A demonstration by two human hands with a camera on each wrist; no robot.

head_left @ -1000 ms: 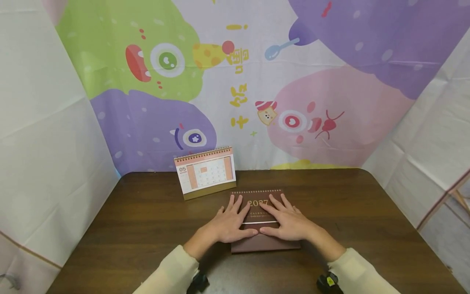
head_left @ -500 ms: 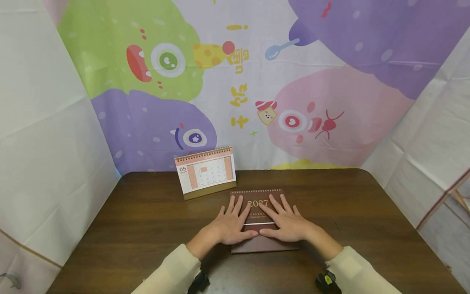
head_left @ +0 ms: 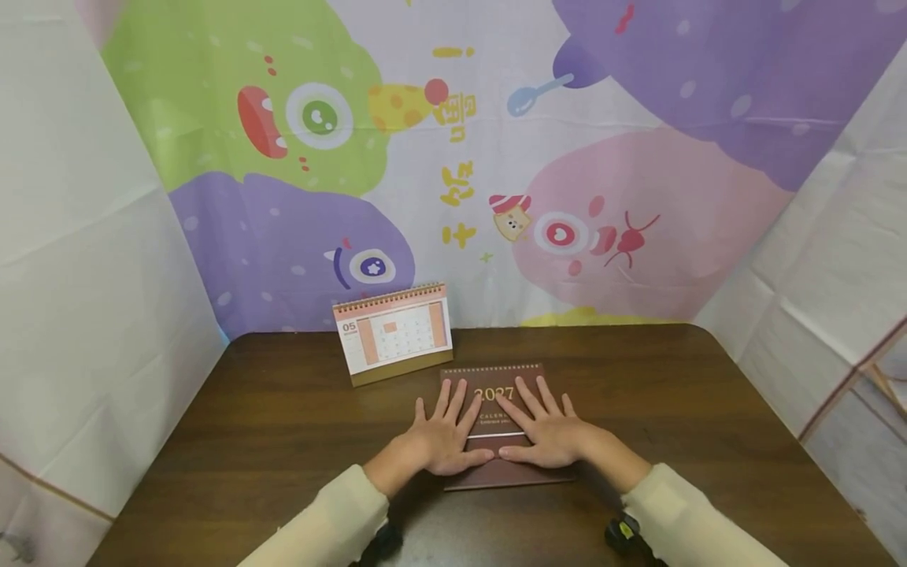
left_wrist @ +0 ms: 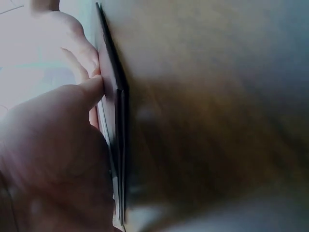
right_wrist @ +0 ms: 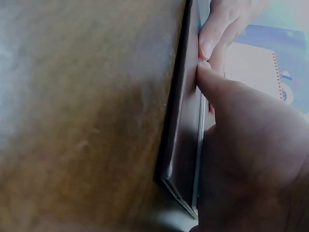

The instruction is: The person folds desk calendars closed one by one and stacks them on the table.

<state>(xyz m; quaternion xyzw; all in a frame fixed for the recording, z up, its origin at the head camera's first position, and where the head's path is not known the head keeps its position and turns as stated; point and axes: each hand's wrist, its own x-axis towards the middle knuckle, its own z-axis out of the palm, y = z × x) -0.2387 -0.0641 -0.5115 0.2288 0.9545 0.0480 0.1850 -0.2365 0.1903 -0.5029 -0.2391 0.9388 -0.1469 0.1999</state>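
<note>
A dark brown desk calendar (head_left: pixel 506 476) with "2027" in gold lies folded flat on the table, its wire binding on the far side. My left hand (head_left: pixel 446 441) rests on the calendar's left part, fingers spread and straight. On the right part rests my right hand (head_left: pixel 551 437), spread the same way. The two thumbs point at each other across the calendar's nearer part, their tips almost meeting. In the left wrist view the thumb (left_wrist: pixel 89 92) touches the cover near its edge. The right wrist view shows the calendar's thin layered edge (right_wrist: pixel 179 193) on the tabletop.
A second desk calendar (head_left: pixel 397 335), white and pink on a gold base and marked "05", stands upright behind and to the left. The brown wooden table (head_left: pixel 283 457) meets a cartoon-printed cloth (head_left: pixel 482 291) at its back. Pale sheets hang on both sides.
Both hands stay on the brown calendar, with the little fingers now spread a bit wider. The head view has shifted very slightly. The standing calendar keeps its place on the table.
</note>
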